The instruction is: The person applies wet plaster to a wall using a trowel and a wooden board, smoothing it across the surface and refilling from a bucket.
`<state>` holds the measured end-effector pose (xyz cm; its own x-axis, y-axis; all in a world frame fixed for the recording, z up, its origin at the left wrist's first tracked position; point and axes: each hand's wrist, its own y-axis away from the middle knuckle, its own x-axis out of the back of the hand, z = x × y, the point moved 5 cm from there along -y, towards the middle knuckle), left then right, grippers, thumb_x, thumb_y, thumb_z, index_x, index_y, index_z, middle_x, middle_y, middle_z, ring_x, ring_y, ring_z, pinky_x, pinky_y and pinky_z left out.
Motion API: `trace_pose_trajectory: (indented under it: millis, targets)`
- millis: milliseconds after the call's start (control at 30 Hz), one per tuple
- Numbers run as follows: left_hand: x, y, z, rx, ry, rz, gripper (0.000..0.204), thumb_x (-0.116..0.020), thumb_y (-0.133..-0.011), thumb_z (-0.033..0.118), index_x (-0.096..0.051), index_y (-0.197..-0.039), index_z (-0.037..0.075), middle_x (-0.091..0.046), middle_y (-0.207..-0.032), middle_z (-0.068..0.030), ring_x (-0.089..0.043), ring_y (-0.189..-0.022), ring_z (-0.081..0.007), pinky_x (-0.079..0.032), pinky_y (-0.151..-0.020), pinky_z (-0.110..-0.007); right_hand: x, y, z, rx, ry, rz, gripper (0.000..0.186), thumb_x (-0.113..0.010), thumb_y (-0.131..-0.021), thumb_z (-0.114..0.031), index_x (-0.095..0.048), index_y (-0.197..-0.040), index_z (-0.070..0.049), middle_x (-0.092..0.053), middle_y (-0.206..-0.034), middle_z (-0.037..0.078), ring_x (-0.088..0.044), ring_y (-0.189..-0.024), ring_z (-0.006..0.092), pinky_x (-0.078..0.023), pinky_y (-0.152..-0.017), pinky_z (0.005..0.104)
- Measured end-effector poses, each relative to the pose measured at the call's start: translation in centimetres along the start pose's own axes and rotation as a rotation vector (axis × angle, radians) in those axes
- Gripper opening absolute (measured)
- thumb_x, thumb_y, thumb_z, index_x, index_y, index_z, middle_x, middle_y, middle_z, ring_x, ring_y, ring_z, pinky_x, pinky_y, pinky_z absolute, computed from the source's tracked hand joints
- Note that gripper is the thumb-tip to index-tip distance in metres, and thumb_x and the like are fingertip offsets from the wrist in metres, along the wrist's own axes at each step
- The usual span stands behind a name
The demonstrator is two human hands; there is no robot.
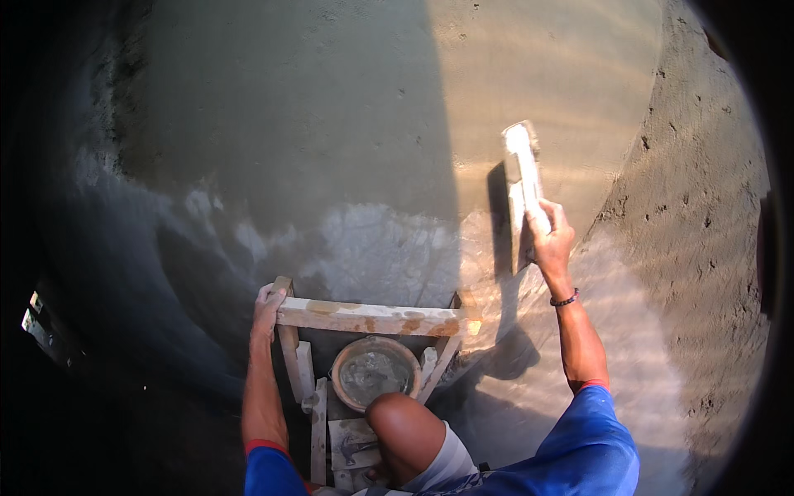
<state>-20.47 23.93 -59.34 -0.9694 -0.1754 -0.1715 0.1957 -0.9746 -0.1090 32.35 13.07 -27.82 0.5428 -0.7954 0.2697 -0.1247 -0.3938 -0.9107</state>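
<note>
My right hand (552, 236) is wrapped round a long, pale plastering float (521, 165) held upright at the smoothed grey render (562, 91), its dark shadow falling just to the left. My left hand (266, 304) grips the top left corner of a rough wooden frame (364, 314), like the head of a step ladder or stool. Inside the frame, below the top bar, sits a round tan basin (372, 376) with cloudy water in it. My bent knee rests beside the basin, on or over the wooden boards (351, 442); which, I cannot tell.
Rougher, pitted render (695, 182) lies at the right, past a curved edge. A wet, glossy band (364, 244) crosses the lower part of the smooth render. Sunlight covers the right side and shade the left. At the far lower left is darkness with a small bright gap.
</note>
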Motion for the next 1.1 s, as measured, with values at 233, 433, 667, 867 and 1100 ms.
trace_pose_trajectory:
  millis: [233,433,667,867,1100]
  targets:
    - [-0.4,0.7,-0.2,0.008,-0.029,0.008,0.046,-0.069,-0.086,0.028,-0.056,-0.122,0.003,-0.061,-0.106,-0.0078,-0.057,-0.097,-0.0171,-0.045,-0.086,-0.031,-2.5,-2.2,4.7,-0.198,0.038,0.307,0.036,-0.067,-0.089,-0.030,-0.061,-0.102,0.003,-0.068,-0.089,0.016,-0.064,-0.077,0.0259,-0.049,-0.073,0.0379]
    - [-1.9,0.5,-0.7,0.013,0.027,-0.028,0.045,-0.067,-0.087,0.029,-0.057,-0.122,0.003,-0.061,-0.107,-0.0075,-0.056,-0.097,-0.0166,-0.044,-0.088,-0.031,-20.2,8.4,-11.5,0.018,0.024,-0.417,0.036,-0.060,-0.091,-0.031,-0.056,-0.111,-0.002,-0.063,-0.067,0.023,-0.065,-0.062,0.0406,-0.052,-0.057,0.0493]
    - [0.5,-0.1,-0.9,-0.029,0.044,0.004,0.044,-0.067,-0.087,0.028,-0.057,-0.121,0.002,-0.060,-0.106,-0.0074,-0.056,-0.097,-0.0169,-0.044,-0.088,-0.031,-5.9,1.6,-2.7,-0.035,-0.371,0.199,0.029,-0.066,-0.090,-0.020,-0.062,-0.108,0.002,-0.069,-0.082,0.012,-0.066,-0.073,0.0192,-0.054,-0.065,0.0352]
    - [-1.5,0.0,-1.1,0.011,0.025,-0.006,0.041,-0.067,-0.086,0.023,-0.056,-0.119,0.002,-0.060,-0.105,-0.0076,-0.056,-0.096,-0.0168,-0.045,-0.087,-0.031,7.1,-4.8,12.8,-0.604,-0.319,0.426,0.026,-0.065,-0.090,-0.024,-0.061,-0.098,0.000,-0.057,-0.066,0.002,-0.046,-0.042,0.0075,-0.035,-0.036,0.0250]
    - [0.1,-0.2,-1.5,-0.022,0.002,-0.009,0.042,-0.066,-0.088,0.026,-0.056,-0.121,0.002,-0.060,-0.104,-0.0072,-0.057,-0.094,-0.0166,-0.046,-0.085,-0.032,-12.4,0.4,-8.6,0.005,0.002,-0.321,0.040,-0.064,-0.089,-0.031,-0.054,-0.112,0.001,-0.063,-0.072,0.028,-0.064,-0.069,0.0446,-0.051,-0.061,0.0509]
